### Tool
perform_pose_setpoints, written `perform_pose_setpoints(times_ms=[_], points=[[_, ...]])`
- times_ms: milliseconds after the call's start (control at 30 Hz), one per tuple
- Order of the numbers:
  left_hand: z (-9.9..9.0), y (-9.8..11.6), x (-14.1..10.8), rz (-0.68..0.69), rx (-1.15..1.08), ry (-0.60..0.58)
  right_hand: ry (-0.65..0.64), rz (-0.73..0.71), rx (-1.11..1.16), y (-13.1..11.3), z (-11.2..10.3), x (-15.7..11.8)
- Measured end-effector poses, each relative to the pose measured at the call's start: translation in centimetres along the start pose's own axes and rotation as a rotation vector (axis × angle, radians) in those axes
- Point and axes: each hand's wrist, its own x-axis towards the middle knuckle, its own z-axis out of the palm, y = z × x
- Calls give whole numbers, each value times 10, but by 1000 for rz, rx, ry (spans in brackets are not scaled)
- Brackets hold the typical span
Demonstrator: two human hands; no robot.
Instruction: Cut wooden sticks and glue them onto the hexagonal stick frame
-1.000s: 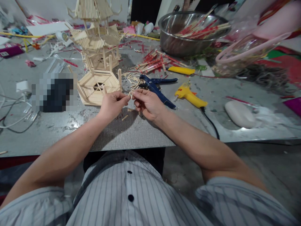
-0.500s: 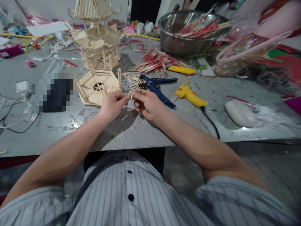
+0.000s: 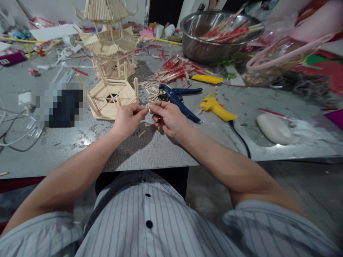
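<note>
Between my fingertips is a small assembly of short wooden stick pieces (image 3: pixel 147 107). My left hand (image 3: pixel 130 117) pinches it from one side, and my right hand (image 3: pixel 168 117) pinches it from the other. Just behind my left hand stands a hexagonal wooden stick base (image 3: pixel 103 111) with upright posts and a low railing. Beyond it rises a tiered stick pagoda (image 3: pixel 112 50). Blue-handled cutting pliers (image 3: pixel 178 103) lie behind my right hand, beside a heap of short cut sticks (image 3: pixel 152 91). A few loose stick pieces (image 3: pixel 142 133) rest on the table below my hands.
A yellow glue gun (image 3: pixel 218 109) with a black cord lies to the right, near a yellow-handled cutter (image 3: pixel 207 79). Farther back are red-wrapped sticks (image 3: pixel 175 69) and a steel basin (image 3: pixel 209 50). A pale oval object (image 3: pixel 274 128) sits right; a blurred dark object (image 3: pixel 65 107) sits left.
Almost nothing differs. Both hands keep their pinch on the small stick pieces in nearly the same place, with only a very slight shift of the fingers.
</note>
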Motion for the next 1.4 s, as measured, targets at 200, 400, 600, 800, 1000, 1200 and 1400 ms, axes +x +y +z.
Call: perform_pose_setpoints(times_ms=[200,400,600,800,1000,1200,1400], points=[[-1,0,0,48,54,-8,24,10,10,-1,1,0],[-1,-2,-1,90,112,-9,11,21,-3,-2,1,-2],[-2,-3,-1,139,202,-14,19,22,6,-1,2,-2],[-3,-3,-1,179,263,-12,7,15,-6,0,1,-2],[-3,-4,0,209,284,-11,13,18,-19,-1,1,-2],[-3,-4,0,202,290,-25,14,12,-13,0,1,-1],[-4,-3,-1,170,282,-24,7,19,-12,0,1,-1]])
